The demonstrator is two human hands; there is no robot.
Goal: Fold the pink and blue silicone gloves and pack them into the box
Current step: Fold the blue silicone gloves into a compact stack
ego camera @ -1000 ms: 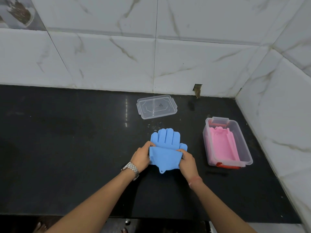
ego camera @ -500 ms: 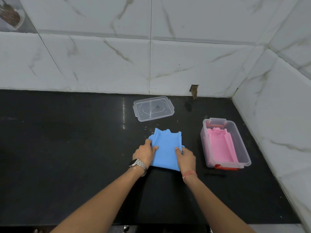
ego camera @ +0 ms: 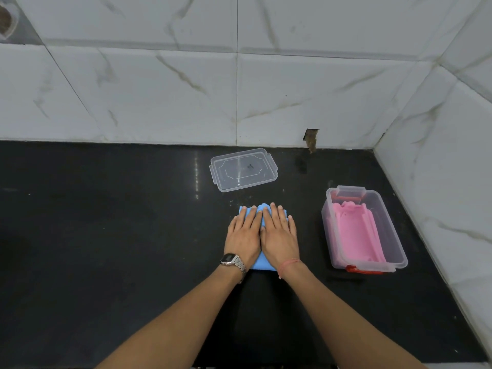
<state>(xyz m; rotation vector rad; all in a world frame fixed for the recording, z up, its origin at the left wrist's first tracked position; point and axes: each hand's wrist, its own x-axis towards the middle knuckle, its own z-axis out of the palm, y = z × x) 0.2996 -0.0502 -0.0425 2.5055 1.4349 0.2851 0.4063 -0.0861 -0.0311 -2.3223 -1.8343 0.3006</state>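
Observation:
The blue silicone glove (ego camera: pixel 262 263) lies folded on the black counter, mostly hidden under my hands. Only its far edge and near edge show. My left hand (ego camera: pixel 243 234) presses flat on its left half, fingers straight. My right hand (ego camera: pixel 279 235) presses flat on its right half, side by side with the left. The pink glove (ego camera: pixel 354 233) lies folded inside the clear plastic box (ego camera: pixel 394 225) to the right of my hands.
The clear box lid (ego camera: pixel 243 173) lies flat on the counter behind my hands, near the back wall. White marble tiles line the back wall and the right wall (ego camera: pixel 439 169), which runs close beside the box. The counter's front edge is at the bottom.
My hands brought the glove's cuff forward over its fingers, folding it in half. They then went from pinching its sides to lying flat on top of the fold.

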